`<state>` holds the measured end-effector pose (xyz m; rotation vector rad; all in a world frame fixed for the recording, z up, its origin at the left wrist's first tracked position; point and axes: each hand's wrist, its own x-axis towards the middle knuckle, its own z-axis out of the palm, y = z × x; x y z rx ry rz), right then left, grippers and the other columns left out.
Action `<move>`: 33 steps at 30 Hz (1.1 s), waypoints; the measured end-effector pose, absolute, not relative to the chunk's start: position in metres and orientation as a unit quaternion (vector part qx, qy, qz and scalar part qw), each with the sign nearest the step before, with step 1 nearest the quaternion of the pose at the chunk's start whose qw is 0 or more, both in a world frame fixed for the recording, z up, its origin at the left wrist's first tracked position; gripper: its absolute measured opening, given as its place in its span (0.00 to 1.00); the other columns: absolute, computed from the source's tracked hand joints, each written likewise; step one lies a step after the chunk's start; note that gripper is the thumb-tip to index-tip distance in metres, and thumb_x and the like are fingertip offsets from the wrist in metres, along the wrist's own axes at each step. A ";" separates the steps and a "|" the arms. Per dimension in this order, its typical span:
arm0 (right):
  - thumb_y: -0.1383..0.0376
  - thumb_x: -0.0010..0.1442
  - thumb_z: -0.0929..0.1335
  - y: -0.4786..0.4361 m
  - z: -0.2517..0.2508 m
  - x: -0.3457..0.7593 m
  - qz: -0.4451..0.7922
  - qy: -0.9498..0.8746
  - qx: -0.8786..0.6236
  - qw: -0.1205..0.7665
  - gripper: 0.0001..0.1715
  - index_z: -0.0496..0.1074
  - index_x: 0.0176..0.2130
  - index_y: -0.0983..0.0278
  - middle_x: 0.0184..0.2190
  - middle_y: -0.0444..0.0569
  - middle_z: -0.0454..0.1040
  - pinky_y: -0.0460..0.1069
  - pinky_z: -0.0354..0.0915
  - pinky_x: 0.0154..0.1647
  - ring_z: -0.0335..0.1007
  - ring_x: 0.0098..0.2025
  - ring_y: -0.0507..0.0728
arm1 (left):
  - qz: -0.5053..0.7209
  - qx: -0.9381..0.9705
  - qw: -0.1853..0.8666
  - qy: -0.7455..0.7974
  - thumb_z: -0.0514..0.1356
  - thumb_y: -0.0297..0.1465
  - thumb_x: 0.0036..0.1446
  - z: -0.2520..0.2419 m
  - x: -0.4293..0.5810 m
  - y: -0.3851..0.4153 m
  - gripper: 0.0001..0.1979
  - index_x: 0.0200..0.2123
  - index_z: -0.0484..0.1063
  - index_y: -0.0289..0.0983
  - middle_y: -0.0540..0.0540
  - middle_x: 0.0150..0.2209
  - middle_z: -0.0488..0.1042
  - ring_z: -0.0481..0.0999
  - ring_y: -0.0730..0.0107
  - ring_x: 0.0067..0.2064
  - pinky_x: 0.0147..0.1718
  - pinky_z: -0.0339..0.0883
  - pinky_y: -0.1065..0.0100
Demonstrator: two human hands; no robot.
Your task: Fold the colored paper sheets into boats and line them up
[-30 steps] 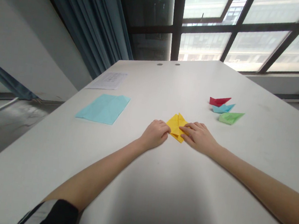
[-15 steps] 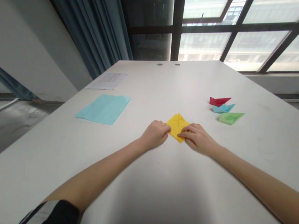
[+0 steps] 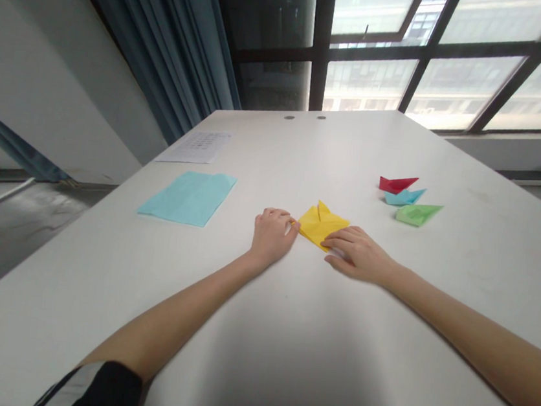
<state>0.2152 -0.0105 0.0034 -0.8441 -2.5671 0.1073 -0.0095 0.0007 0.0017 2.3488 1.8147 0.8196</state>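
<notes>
A folded piece of yellow paper (image 3: 321, 225) lies on the white table between my two hands, one flap standing up at its far side. My left hand (image 3: 274, 235) pinches its left corner between thumb and fingers. From the right, my right hand (image 3: 356, 255) rests its stretched fingers on the paper's near right edge, pressing it to the table; the thumb is apart from the fingers. The paper's right corner is partly hidden under those fingers.
Three folded paper shapes lie to the right: red (image 3: 398, 184), blue (image 3: 404, 197) and green (image 3: 418, 214). On the left are light blue sheets (image 3: 187, 198) and a printed page (image 3: 195, 147). The white table (image 3: 265, 339) reaches towards the window.
My left hand has shifted slightly left with the paper's corner, and the yellow paper has turned and opened up a flap. My right thumb has come out from the paper.
</notes>
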 end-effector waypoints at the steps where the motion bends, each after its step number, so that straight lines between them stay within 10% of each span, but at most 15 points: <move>1: 0.61 0.56 0.64 -0.010 0.004 0.215 0.038 -0.927 -0.306 0.216 0.15 0.71 0.43 0.63 0.40 0.52 0.74 0.55 0.59 0.47 0.68 0.44 0.58 | 0.282 0.747 0.060 0.599 0.53 0.38 0.57 0.002 -0.009 0.001 0.12 0.34 0.73 0.41 0.46 0.41 0.74 0.64 0.56 0.49 0.46 0.56 0.51; 15: 0.57 0.57 0.64 -0.005 0.000 0.216 0.059 -0.892 -0.368 0.256 0.12 0.71 0.36 0.62 0.38 0.51 0.72 0.55 0.60 0.44 0.65 0.42 0.59 | 0.512 0.518 0.487 0.481 0.62 0.27 0.42 -0.003 0.003 0.002 0.17 0.36 0.60 0.38 0.52 0.27 0.71 0.74 0.72 0.28 0.28 0.64 0.72; 33: 0.57 0.44 0.72 -0.003 0.001 0.198 0.474 -0.575 -0.421 0.517 0.31 0.48 0.37 0.56 0.24 0.37 0.71 0.44 0.58 0.22 0.64 0.21 0.50 | 0.560 0.461 0.549 0.414 0.63 0.26 0.40 0.005 0.006 -0.003 0.20 0.37 0.59 0.38 0.53 0.31 0.70 0.73 0.76 0.29 0.32 0.66 0.70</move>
